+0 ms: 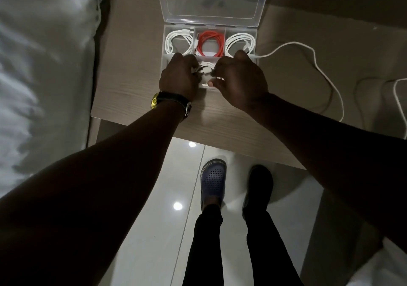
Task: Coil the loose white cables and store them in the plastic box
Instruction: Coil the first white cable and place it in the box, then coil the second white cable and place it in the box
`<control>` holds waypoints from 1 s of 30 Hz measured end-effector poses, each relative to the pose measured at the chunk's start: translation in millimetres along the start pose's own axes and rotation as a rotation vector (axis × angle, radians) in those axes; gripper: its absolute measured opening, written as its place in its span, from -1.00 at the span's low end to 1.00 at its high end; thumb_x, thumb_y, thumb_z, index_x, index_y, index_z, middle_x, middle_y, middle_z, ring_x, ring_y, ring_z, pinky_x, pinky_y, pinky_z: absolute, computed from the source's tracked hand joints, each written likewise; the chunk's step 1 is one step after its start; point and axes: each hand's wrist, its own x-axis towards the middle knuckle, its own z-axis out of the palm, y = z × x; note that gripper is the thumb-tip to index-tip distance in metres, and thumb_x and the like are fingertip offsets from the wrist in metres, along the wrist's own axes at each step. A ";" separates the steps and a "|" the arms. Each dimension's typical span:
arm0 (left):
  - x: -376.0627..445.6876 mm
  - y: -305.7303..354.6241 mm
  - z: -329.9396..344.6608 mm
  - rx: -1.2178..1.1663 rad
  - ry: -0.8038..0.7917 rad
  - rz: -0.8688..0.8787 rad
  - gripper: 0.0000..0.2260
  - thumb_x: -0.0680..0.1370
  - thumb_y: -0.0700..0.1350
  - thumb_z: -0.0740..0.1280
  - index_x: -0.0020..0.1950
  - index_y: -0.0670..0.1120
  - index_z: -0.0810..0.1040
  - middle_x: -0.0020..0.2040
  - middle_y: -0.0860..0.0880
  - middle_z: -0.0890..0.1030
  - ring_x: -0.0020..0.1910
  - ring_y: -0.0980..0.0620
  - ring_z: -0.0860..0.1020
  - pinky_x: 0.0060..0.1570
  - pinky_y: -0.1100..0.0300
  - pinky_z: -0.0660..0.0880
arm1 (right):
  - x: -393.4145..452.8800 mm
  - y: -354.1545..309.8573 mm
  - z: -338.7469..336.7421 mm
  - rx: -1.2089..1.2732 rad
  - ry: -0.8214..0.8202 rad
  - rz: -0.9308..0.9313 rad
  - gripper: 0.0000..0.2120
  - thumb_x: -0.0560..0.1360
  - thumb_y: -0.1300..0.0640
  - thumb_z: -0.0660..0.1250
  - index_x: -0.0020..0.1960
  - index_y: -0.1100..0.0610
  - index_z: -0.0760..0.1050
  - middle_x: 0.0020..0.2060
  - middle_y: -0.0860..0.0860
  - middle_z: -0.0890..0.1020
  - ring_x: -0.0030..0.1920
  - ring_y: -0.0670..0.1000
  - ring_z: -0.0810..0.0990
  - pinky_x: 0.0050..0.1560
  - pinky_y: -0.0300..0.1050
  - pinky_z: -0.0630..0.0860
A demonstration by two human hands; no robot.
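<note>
A clear plastic box (pixel 255 35) with compartments lies open on the table, its lid (pixel 211 1) flat behind it. The back row holds a coiled white cable (pixel 178 41) on the left, a coiled red cable (pixel 210 43) in the middle and another white coil (pixel 239 41) on the right. My left hand (pixel 179 76) and my right hand (pixel 239 76) both grip a white cable coil (pixel 206 69) over the front middle compartment. A loose white cable (pixel 317 65) runs from the box's right side across the table.
The wooden table (pixel 132 92) ends just in front of the box. A bed with white sheets (pixel 44 65) lies at the left. A second white cable (pixel 399 100) shows at the right edge. Below are a tiled floor (pixel 158 197) and my feet.
</note>
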 end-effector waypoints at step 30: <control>-44.2 37.0 -7.1 -0.123 0.192 0.189 -0.77 0.56 -0.14 0.29 0.15 -0.18 0.62 0.08 -0.26 0.57 0.05 -0.25 0.54 0.07 0.02 0.45 | -44.9 94.8 -42.6 -0.060 0.058 0.095 -0.74 0.58 0.15 0.17 0.05 0.11 0.63 0.02 0.10 0.67 0.15 0.19 0.59 0.36 0.07 0.36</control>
